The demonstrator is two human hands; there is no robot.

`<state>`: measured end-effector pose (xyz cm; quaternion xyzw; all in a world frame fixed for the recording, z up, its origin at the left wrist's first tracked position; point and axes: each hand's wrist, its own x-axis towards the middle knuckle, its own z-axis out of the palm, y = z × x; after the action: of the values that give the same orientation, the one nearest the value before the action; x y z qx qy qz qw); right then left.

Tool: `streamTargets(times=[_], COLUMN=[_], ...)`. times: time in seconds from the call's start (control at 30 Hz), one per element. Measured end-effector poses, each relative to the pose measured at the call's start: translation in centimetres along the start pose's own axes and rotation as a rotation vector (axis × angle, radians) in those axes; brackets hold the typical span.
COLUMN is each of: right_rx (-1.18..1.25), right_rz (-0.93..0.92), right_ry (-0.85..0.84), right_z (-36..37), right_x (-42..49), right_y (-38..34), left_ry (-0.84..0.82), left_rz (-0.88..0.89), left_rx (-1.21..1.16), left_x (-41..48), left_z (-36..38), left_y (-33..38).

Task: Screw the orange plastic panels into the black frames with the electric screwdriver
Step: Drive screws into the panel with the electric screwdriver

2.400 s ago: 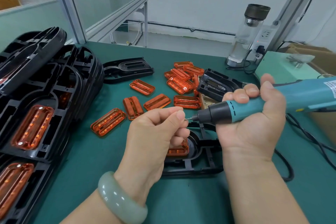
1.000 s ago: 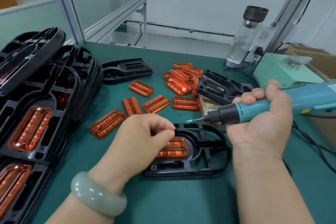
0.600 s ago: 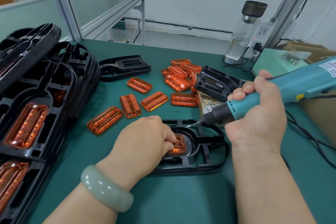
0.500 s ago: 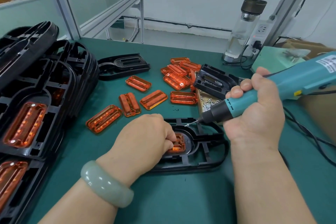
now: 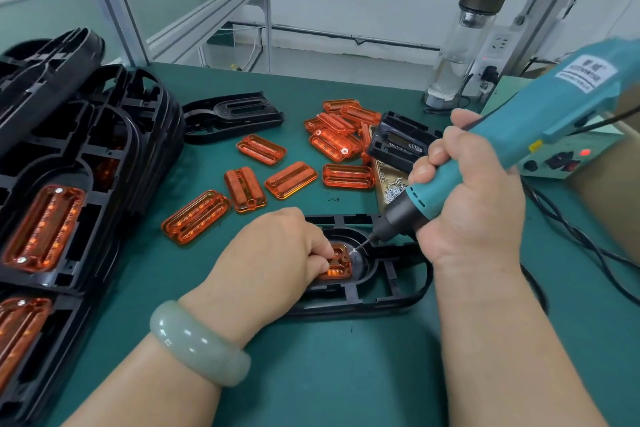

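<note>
Right in the middle of the green tabletop [image 5: 329, 374] lies a black frame [image 5: 388, 291], flat, with an orange panel [image 5: 337, 265] seated in its rounded recess. The left hand [image 5: 277, 253] sits on top of it, fingers curled under and bunched together, the tips bearing on the left part of the panel so most of it is hidden. A pale green bracelet [image 5: 197, 343] rides on that wrist.

The right hand [image 5: 474, 211] is wrapped tight round the electric screwdriver [image 5: 540, 128], thumb side up, teal body slanting up and away to the right. Its bit [image 5: 362, 246] points down-left, and the tip is at the panel's upper right corner, where a small bright screw head shows.

Beyond the frame, loose orange panels [image 5: 291, 179] are scattered, some flat and apart, others heaped further back. Just right of them a shallow tray of screws [image 5: 391, 184] peeks out beneath a black part [image 5: 398, 142]. Another empty frame [image 5: 235, 116] lies further off.

Down the left side, a leaning stack of frames [image 5: 86, 166] with orange panels already in them. At the far right edge, a clear bottle [image 5: 464, 45] with a dark cap, and a pale box [image 5: 561, 163] showing a red light.
</note>
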<state>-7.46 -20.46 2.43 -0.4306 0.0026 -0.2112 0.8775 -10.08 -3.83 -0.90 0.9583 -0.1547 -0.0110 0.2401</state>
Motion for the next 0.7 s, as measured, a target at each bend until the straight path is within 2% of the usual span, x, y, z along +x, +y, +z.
streamTargets(times=[0.7], right_rx=[-0.198], right_rz=[-0.12], right_ry=[-0.138], right_z=[1.4], right_x=[-1.1], right_y=[0.5], left_ry=[-0.003], left_rz=[-0.008], left_rx=[0.01], left_x=[0.1], left_z=[-0.1], left_y=[0.2])
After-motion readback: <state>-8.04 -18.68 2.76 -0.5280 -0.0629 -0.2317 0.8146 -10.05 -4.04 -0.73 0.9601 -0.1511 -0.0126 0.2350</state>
